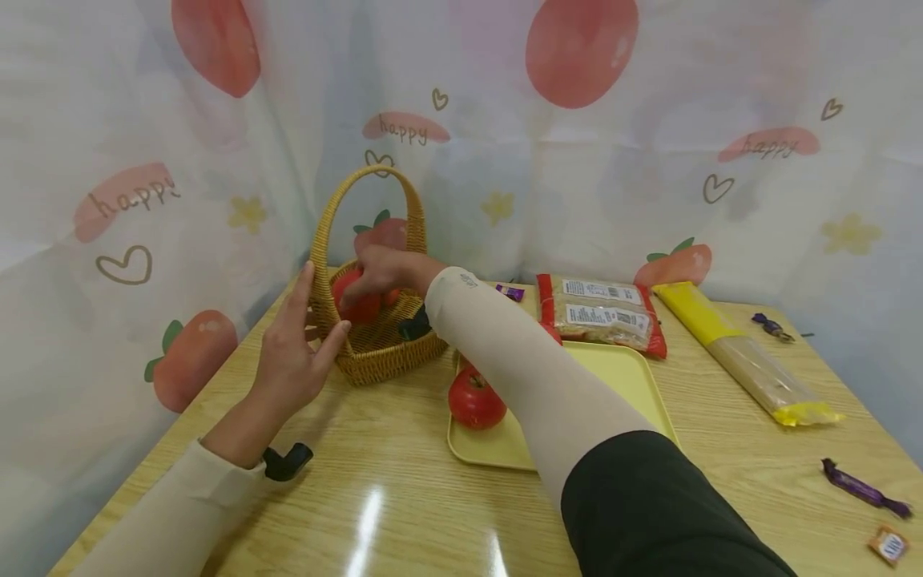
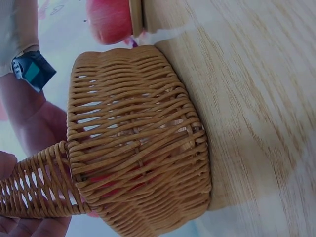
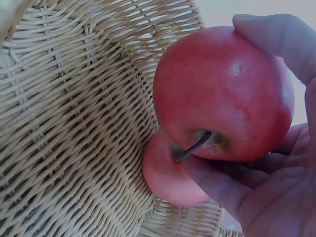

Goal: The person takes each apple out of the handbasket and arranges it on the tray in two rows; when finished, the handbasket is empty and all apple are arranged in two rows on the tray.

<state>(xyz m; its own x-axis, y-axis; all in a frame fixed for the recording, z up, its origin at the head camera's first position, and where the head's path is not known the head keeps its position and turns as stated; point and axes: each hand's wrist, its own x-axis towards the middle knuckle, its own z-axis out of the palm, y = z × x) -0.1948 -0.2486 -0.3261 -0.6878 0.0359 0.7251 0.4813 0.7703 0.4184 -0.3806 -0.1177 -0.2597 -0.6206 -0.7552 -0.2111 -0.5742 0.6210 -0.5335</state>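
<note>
A wicker basket with a tall arched handle stands at the back left of the table. Inside it, my right hand grips a red apple, thumb on one side and fingers on the other. Below that fruit, a second apple lies against the woven wall. My left hand is at the basket's near left side, holding the foot of the handle between thumb and fingers. Another red apple sits on a yellow tray, partly behind my right sleeve.
Behind the tray lies a red-edged food packet. A long yellow-ended noodle pack is to its right. Wrapped sweets are scattered about: a purple one and an orange one at right, another near the basket. A printed curtain encloses the table.
</note>
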